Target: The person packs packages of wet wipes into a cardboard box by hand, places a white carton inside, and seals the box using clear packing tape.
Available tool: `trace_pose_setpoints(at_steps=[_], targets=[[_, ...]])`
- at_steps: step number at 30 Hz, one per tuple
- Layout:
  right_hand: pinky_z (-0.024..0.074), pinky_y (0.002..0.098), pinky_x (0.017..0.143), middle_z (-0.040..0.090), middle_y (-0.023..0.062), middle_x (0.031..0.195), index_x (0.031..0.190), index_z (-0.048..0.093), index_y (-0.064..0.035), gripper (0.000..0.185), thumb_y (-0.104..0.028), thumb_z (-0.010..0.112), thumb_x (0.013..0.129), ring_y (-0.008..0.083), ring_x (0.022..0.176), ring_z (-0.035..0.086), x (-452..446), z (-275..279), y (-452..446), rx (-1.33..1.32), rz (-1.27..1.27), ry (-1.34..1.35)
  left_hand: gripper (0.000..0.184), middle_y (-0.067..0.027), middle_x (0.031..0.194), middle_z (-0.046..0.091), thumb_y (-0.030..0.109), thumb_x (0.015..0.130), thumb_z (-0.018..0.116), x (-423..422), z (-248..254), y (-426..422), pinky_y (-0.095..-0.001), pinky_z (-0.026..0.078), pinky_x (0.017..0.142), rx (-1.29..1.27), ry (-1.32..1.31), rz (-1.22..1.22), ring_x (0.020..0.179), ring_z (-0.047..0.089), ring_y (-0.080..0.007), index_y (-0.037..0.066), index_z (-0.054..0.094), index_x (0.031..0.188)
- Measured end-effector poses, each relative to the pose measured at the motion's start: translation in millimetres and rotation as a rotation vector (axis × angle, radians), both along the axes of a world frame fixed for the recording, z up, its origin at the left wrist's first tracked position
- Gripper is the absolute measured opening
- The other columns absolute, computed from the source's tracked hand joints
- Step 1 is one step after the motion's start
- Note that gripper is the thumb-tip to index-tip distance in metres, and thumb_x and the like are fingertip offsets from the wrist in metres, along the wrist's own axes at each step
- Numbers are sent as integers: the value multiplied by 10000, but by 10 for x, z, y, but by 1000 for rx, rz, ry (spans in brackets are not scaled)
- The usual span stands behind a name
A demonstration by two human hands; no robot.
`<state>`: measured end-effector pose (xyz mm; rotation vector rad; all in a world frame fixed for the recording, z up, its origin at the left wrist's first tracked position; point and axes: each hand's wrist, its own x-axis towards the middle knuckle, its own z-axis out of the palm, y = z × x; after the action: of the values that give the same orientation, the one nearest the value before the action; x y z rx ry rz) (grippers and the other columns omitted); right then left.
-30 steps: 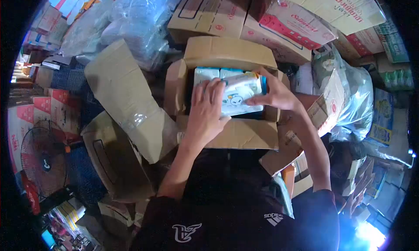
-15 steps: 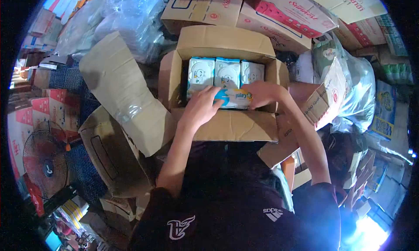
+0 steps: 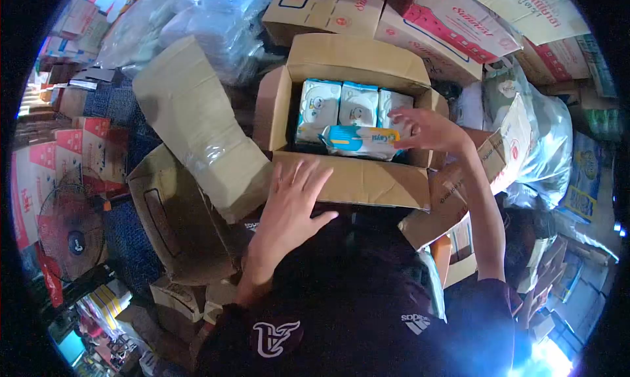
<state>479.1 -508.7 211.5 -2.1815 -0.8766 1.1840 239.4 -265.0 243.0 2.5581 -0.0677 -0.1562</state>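
An open cardboard box [image 3: 357, 52] stands in front of me with several white-and-blue packs that look like wet wipes inside. Three of them form a row, among them a left pack [image 3: 320, 104] and a middle pack [image 3: 359, 106]. Tilted on its side against the near wall is another wipes pack [image 3: 363, 140], its printed edge facing up. My right hand [image 3: 430, 130] hovers by that pack's right end, fingers apart and curved; whether a fingertip touches it is unclear. Over the near flap [image 3: 367, 182], at its left end, my left hand [image 3: 289, 206] is spread and holds nothing.
A bent cardboard sheet [image 3: 197, 127] leans over another open carton [image 3: 174, 216] on the left. Behind the box are stacked printed cartons [image 3: 325, 9] and plastic-wrapped bundles [image 3: 210, 36]. Plastic bags [image 3: 545, 141] crowd the right. A fan [image 3: 73, 232] stands at far left.
My left hand has let go of the tilted wipes pack and drawn back toward me, fingers spreading. My right hand has loosened and lifted from its right end. The whole view has shifted slightly.
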Motion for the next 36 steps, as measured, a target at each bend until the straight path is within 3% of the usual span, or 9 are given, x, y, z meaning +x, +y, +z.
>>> trace_pose_setpoints(at_steps=[3,9,15,23,27,30,33,34,36], targets=[[506,443,866,608,192,1225,1329,498,-41,722,-420,760,773,368,1035,626,-282,-459,111,288,173,-561,504,-108,1287,570,119,776,703,-5,-174,-35,-538,263,1122,55,-9,24,1263,470,-301,105,577,1264],[490,423,865,603,211,1226,1236,571,-5,555,-328,725,812,419,1062,591,-300,-331,372,35,123,-342,340,-39,1117,677,8,738,642,204,-96,-69,-486,337,1076,25,-126,44,1092,589,-241,88,694,1065],[468,386,933,647,200,1166,1221,610,-9,474,-342,657,888,331,1059,623,212,-532,113,345,-255,46,301,-43,1062,701,10,744,640,313,-90,-77,-473,375,1045,86,-167,10,1032,610,-222,89,717,1025],[390,499,1029,497,201,1368,1380,470,-96,712,-402,737,796,398,1254,461,201,-663,365,154,142,-830,279,-93,1019,707,14,756,621,322,-130,-47,-439,437,962,45,-164,-12,1004,628,-269,61,714,1014],[299,495,1116,418,185,1452,1376,473,-95,728,-358,765,763,390,1363,343,151,-638,417,36,226,-749,274,-125,972,704,15,755,620,498,-49,-13,-421,469,895,78,-100,-55,939,637,-304,58,713,1009],[413,445,1035,566,192,1308,1240,601,-47,510,-274,744,806,334,1247,511,290,-762,298,289,220,-792,267,-138,952,700,23,757,631,793,-44,34,-415,480,861,141,-106,-5,909,635,-313,69,715,1007],[516,374,887,685,173,1088,1090,676,-4,302,-205,692,865,263,1020,661,386,-220,261,308,-233,-313,258,-142,947,697,81,760,693,899,-107,90,-416,464,886,111,-204,91,915,630,-322,79,709,1018],[544,326,767,717,139,955,1059,682,10,254,-186,656,900,198,841,693,416,-95,246,407,-269,-469,265,-141,952,696,97,759,707,915,-121,114,-415,456,901,98,-219,114,925,626,-322,76,705,1023],[530,336,797,709,150,978,1055,689,-8,269,-228,648,905,220,869,684,582,-95,130,437,-410,-521,277,-131,984,690,145,768,731,912,-106,147,-414,413,962,99,-208,145,974,608,-315,66,688,1030]])
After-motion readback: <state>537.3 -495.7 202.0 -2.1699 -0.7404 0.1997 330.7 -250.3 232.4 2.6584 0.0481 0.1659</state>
